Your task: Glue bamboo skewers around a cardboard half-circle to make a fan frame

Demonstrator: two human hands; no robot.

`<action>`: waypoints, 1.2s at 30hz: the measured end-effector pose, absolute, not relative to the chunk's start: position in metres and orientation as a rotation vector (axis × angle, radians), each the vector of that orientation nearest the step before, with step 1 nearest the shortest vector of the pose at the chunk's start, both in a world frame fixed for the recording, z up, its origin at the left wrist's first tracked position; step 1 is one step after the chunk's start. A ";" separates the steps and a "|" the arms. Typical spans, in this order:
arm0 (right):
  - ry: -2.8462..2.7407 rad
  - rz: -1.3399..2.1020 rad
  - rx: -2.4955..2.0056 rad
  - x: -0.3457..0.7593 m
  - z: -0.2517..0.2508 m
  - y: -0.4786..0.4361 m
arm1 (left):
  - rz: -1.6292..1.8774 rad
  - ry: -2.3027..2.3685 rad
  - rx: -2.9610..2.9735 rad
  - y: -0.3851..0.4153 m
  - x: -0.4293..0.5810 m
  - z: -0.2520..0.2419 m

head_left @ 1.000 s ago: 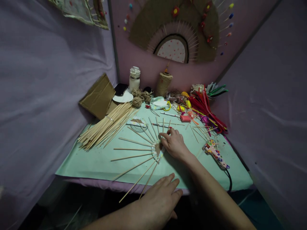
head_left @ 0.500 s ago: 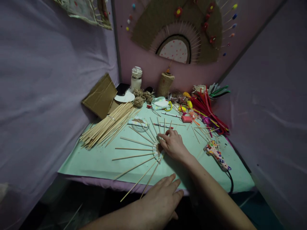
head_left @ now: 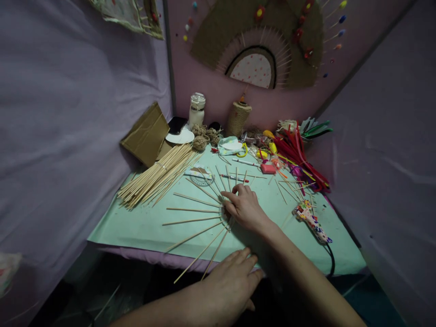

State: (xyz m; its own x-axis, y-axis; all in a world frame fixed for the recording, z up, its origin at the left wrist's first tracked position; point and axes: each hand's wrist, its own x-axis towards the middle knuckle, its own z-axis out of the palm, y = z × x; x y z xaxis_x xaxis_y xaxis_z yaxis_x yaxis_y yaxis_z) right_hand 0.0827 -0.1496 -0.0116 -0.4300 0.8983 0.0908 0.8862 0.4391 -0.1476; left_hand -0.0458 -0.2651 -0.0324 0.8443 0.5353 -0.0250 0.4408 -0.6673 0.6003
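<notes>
Thin wooden sticks [head_left: 191, 221] fan outward from a small ring [head_left: 222, 217] on the table. The ring has a pale patterned edge and a brown middle, partly covered by my right hand [head_left: 247, 208]. That hand rests over the ring's upper right side, index finger stretched toward the stick ends and thumb apart from it; the other fingers are bent. I see nothing held in it. My left hand [head_left: 233, 279] is open, palm down, at the near table edge, its fingers stretched beside the lowest sticks. Whether it touches the table is unclear.
A tied bundle of sticks [head_left: 158, 175] lies left, beside folded cardboard [head_left: 146, 134]. Twine balls [head_left: 200, 141], a twine spool [head_left: 239, 118] and a bottle [head_left: 197, 109] stand behind. Right are a patterned glue gun [head_left: 312, 221] with a cord and red pipe cleaners [head_left: 299, 154].
The whole view has shifted slightly, so things sit a little farther right. My right index finger has moved slightly left and down over the ring. My left hand stays nearly still.
</notes>
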 end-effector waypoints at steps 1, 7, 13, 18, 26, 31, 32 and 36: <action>-2.536 0.121 -1.575 0.082 -0.011 -0.151 | 0.206 0.710 2.411 -0.265 -0.046 -0.034; -2.549 0.161 -1.551 0.078 -0.010 -0.154 | 0.239 0.701 2.421 -0.266 -0.046 -0.035; -2.552 0.181 -1.514 0.077 -0.009 -0.157 | 0.242 0.707 2.435 -0.267 -0.047 -0.034; -2.573 0.202 -1.481 0.074 -0.011 -0.159 | 0.271 0.704 2.448 -0.268 -0.047 -0.036; -2.579 0.176 -1.439 0.073 -0.011 -0.164 | 0.277 0.718 2.442 -0.267 -0.046 -0.036; -2.596 0.210 -1.403 0.072 -0.013 -0.169 | 0.308 0.700 2.409 -0.268 -0.047 -0.036; -2.592 0.214 -1.400 0.072 -0.013 -0.169 | 0.308 0.700 2.403 -0.268 -0.047 -0.036; -2.600 0.226 -1.359 0.072 -0.011 -0.174 | 0.304 0.693 2.377 -0.267 -0.047 -0.035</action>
State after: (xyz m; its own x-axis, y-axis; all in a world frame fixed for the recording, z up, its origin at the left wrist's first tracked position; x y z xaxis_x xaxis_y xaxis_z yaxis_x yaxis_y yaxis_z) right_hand 0.0722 -0.1743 -0.0112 -0.5577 0.8234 0.1047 0.7930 0.5658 -0.2259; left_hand -0.0472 -0.2674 -0.0354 0.8344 0.5496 0.0414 0.4026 -0.6590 0.6354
